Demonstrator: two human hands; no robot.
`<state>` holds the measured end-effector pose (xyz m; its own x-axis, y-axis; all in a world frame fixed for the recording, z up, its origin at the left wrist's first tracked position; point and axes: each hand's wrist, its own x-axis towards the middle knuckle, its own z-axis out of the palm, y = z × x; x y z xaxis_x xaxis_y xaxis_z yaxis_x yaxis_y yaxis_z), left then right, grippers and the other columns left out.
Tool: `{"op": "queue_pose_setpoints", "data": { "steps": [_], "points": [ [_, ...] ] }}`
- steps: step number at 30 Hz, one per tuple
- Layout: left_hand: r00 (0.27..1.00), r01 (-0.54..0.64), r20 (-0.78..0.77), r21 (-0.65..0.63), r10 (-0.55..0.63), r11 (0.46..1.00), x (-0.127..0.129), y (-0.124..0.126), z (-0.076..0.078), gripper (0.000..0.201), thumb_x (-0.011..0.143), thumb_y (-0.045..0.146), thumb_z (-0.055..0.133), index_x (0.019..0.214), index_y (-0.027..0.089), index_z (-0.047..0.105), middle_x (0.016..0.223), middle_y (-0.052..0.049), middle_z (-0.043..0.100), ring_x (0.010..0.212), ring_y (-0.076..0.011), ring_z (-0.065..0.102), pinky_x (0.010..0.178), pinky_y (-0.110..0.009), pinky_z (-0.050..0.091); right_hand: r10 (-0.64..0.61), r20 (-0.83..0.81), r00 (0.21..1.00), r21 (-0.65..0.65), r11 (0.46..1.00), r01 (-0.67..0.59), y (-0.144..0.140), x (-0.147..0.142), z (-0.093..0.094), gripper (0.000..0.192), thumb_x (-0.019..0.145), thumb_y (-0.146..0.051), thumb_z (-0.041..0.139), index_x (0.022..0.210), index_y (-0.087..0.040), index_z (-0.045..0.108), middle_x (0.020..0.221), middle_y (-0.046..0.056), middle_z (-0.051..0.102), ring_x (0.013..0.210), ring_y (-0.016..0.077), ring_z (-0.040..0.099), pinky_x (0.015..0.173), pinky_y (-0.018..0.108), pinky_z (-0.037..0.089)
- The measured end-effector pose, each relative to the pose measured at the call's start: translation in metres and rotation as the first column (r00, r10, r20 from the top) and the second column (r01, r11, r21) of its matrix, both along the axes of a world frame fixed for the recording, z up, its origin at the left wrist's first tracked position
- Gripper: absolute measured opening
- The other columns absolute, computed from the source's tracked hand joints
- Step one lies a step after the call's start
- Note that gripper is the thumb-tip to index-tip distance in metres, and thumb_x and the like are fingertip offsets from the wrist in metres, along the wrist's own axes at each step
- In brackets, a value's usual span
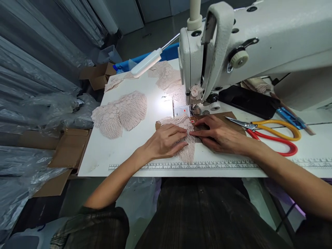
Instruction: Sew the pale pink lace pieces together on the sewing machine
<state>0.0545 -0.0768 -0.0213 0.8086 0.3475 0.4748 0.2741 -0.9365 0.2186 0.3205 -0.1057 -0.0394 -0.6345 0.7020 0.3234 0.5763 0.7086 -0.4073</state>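
Dark trousers (pixel 202 214) of the seated person fill the view nearest the camera, just below the front edge of the white desk (pixel 116 152), which carries a printed ruler strip (pixel 181 166). Left hand (pixel 166 141) and right hand (pixel 220 135) both lie flat, fingers extended, pressing on the pink lace piece (pixel 187 152); neither grip is closed around anything, and the fingertips of the two hands nearly meet over the lace. Lace piece lies partly under both palms, its lower end showing between the wrists, and rests over a brown card (pixel 233 117) directly in front of the sewing machine (pixel 233 52), below the needle area. Left of the machine lies a stack of lace pieces (pixel 121 112); right of the machine's needle lie scissors (pixel 269 135) with red and yellow handles.
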Motion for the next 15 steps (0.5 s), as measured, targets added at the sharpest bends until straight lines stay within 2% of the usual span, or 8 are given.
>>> {"op": "queue_pose_setpoints", "data": {
  "steps": [4,7,10,12,15],
  "points": [
    [0.966,-0.103,-0.225,0.107,0.125,0.989,0.013,0.005,-0.006,0.039,0.104,0.035,0.052,0.126,0.005,0.062,0.130,-0.022,0.068,0.116,-0.0307,0.068,0.094,-0.048,0.059,0.022,-0.002,1.000,-0.007,1.000,-0.022,0.000,0.001,-0.002,0.037,0.095,-0.019,0.055,0.125,-0.026,0.074,0.129,0.014,0.062,0.123,0.0311,0.054,0.104,0.054,0.050],
    [0.936,-0.134,-0.319,0.074,0.151,0.988,0.012,0.007,-0.009,0.047,0.106,0.042,0.047,0.134,0.005,0.057,0.143,-0.023,0.059,0.130,-0.0348,0.059,0.102,-0.053,0.053,0.017,-0.026,1.000,-0.019,1.000,-0.017,0.001,0.001,-0.004,0.035,0.094,-0.019,0.056,0.122,-0.026,0.076,0.128,0.013,0.062,0.122,0.0307,0.054,0.104,0.054,0.049],
    [0.914,-0.186,-0.364,0.012,0.178,0.982,0.004,0.009,-0.005,0.048,0.106,0.046,0.045,0.140,0.013,0.054,0.152,-0.020,0.052,0.138,-0.0344,0.053,0.111,-0.057,0.045,0.016,-0.053,0.998,-0.021,1.000,-0.017,0.002,0.001,-0.005,0.035,0.093,-0.020,0.057,0.121,-0.027,0.077,0.127,0.013,0.063,0.122,0.0306,0.056,0.104,0.053,0.050],
    [0.893,-0.300,-0.356,-0.015,0.275,0.954,-0.001,0.012,-0.001,0.046,0.106,0.046,0.044,0.137,0.015,0.056,0.150,-0.018,0.055,0.134,-0.0333,0.056,0.108,-0.057,0.044,0.018,-0.055,0.998,-0.027,0.999,-0.020,0.003,0.001,-0.005,0.035,0.093,-0.020,0.057,0.121,-0.028,0.077,0.126,0.012,0.064,0.123,0.0301,0.056,0.104,0.052,0.051],
    [0.847,-0.472,-0.301,-0.046,0.439,0.880,0.000,0.022,0.002,0.038,0.107,0.043,0.043,0.123,0.015,0.064,0.132,-0.014,0.067,0.111,-0.0277,0.065,0.093,-0.047,0.049,0.011,-0.068,0.998,-0.035,0.999,-0.013,0.003,0.000,-0.005,0.034,0.093,-0.021,0.057,0.120,-0.028,0.077,0.125,0.012,0.064,0.121,0.0295,0.058,0.104,0.051,0.052]
  ]
}}
